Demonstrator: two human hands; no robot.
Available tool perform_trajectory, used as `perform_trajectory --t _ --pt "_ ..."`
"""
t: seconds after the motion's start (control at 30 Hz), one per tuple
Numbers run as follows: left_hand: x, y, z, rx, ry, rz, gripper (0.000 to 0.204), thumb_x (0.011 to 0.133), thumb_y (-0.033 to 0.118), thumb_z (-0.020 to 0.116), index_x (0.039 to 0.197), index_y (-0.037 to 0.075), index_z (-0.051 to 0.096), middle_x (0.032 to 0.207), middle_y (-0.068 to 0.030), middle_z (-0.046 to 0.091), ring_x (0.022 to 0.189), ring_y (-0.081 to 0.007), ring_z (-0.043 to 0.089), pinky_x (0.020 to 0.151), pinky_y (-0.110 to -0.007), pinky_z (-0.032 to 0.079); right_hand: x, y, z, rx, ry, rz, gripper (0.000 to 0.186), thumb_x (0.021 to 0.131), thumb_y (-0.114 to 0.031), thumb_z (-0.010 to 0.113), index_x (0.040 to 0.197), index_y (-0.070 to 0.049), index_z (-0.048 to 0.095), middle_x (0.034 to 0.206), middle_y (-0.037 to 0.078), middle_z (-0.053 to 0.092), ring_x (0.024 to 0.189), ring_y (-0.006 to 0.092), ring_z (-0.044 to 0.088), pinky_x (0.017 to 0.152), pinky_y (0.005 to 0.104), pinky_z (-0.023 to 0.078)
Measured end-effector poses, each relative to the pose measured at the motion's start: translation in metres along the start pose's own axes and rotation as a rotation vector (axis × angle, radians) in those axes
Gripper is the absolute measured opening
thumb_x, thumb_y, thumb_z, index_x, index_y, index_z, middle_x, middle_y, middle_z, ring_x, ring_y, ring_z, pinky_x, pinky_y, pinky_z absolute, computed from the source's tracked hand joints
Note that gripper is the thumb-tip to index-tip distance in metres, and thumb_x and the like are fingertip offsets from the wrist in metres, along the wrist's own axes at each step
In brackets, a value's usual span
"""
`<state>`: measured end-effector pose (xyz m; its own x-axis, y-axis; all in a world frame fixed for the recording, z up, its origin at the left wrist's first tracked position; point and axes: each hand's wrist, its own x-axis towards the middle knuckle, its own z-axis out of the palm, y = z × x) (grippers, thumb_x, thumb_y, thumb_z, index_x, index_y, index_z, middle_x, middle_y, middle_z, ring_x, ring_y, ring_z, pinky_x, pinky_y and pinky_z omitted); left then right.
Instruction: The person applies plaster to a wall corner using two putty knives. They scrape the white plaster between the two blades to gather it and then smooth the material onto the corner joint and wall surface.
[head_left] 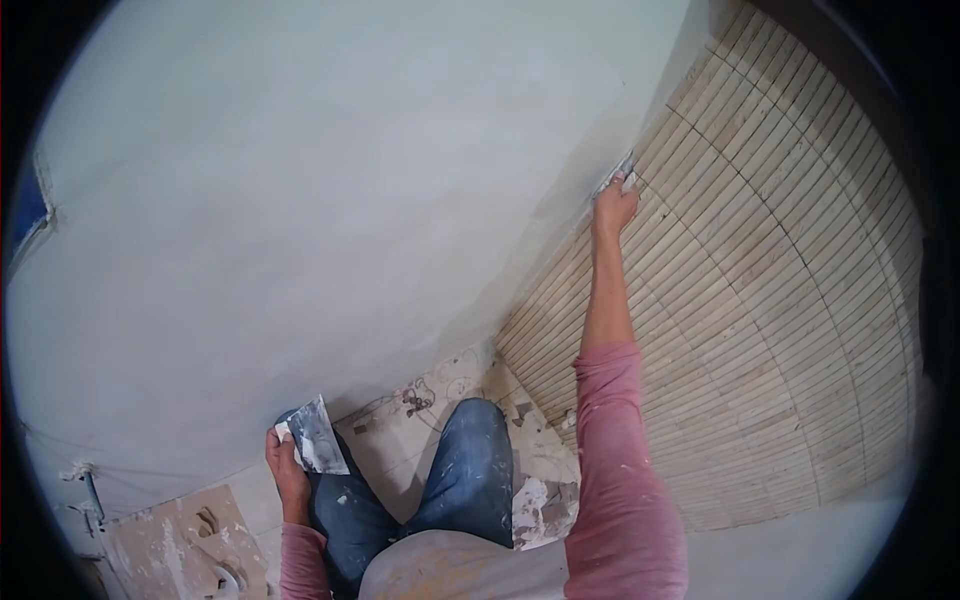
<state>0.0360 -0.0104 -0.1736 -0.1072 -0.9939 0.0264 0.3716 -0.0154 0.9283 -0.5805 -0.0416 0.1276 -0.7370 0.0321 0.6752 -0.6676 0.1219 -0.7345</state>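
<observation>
Head view: my right hand (614,207) grips a putty knife (622,174), upper right; left hand (287,465) clamps a wide taping knife (318,438), lower left. Both light, stiff, slick; hold by the handles.

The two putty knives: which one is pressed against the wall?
The small putty knife in the right hand, raised at the corner beside the tiled wall. The wide putty knife in the left hand hangs low, off the plaster.

Soft even light, mild blur, heavy fisheye bending, black rim
</observation>
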Motion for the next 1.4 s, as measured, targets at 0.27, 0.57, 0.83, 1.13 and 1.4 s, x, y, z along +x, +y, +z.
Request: perform_trajectory --t 0.27,0.57,0.83,1.13,1.4 --pt "0.002 -0.009 -0.003 0.0 -0.01 0.004 0.014 0.101 0.012 0.049 0.106 0.003 0.059 0.098 -0.0002 0.063 0.091 -0.0086 0.054 0.087 -0.025 0.043 -0.122 -0.073 -0.03 -0.057 -0.212 -0.767 0.032 0.095 -0.005 0.056 0.126 -0.003 0.065 0.111 0.016 0.068 0.099 0.0326 0.062 0.095 0.0422 0.046" --pt "0.004 -0.016 -0.009 -0.023 0.001 0.034 0.013 0.101 0.012 0.05 0.105 0.003 0.059 0.098 -0.001 0.064 0.091 -0.0086 0.055 0.086 -0.026 0.043 -0.06 0.046 -0.035 0.031 -0.134 0.002 0.031 0.101 -0.02 0.055 0.117 0.005 0.066 0.103 0.024 0.07 0.097 0.036 0.067 0.084 0.0429 0.05" --pt "0.001 -0.005 -0.003 -0.025 -0.014 0.028 0.015 0.102 0.014 0.05 0.107 0.003 0.059 0.103 -0.0029 0.064 0.095 -0.0097 0.056 0.09 -0.027 0.043 -0.043 0.08 0.006 -0.115 -0.017 0.072 0.044 0.1 -0.034 0.061 0.109 0.008 0.067 0.093 0.02 0.072 0.087 0.03 0.067 0.083 0.041 0.05" --pt "0.001 0.003 0.005 0.023 -0.021 0.016 0.014 0.102 0.012 0.048 0.104 0.003 0.059 0.097 -0.0006 0.062 0.09 -0.0082 0.054 0.085 -0.025 0.044 -0.153 -0.035 -0.016 -0.054 -0.072 -0.569 0.036 0.091 0.001 0.06 0.127 -0.003 0.065 0.118 0.015 0.064 0.104 0.0325 0.056 0.091 0.0406 0.047" --pt "0.002 -0.009 -0.002 -0.048 0.004 0.004 0.013 0.102 0.013 0.05 0.102 0.004 0.059 0.096 -0.0005 0.062 0.089 -0.0081 0.054 0.085 -0.025 0.043 -0.128 0.03 -0.039 0.113 -0.068 -0.185 0.03 0.093 -0.006 0.058 0.121 0.0 0.066 0.11 0.021 0.068 0.096 0.0366 0.063 0.085 0.0437 0.05"
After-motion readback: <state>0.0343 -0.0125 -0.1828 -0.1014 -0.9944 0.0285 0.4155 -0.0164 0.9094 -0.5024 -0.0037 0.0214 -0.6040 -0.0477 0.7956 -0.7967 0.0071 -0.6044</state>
